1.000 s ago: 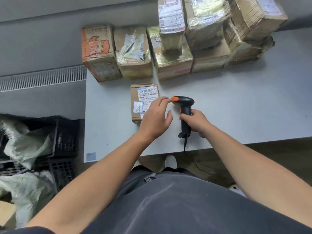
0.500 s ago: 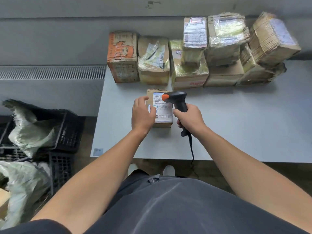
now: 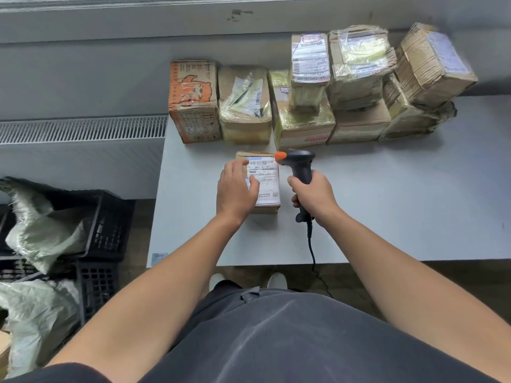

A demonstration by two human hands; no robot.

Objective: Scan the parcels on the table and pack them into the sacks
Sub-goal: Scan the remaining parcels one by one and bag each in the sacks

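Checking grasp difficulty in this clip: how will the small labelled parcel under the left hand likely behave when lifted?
The small parcel looks like a squared cardboard box, so probably stiff. The left hand covers much of its top, so likely light. Lying flat on the table, it should not roll.

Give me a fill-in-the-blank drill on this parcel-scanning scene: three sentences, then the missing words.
The right hand grips the black handheld scanner, whose tip is coloured ____.
The left hand rests on the small brown cardboard parcel, partly covering its white ____.
The cardboard box printed with a cat stands at the ____ end of the back row of parcels.
Missing words: orange; label; left.
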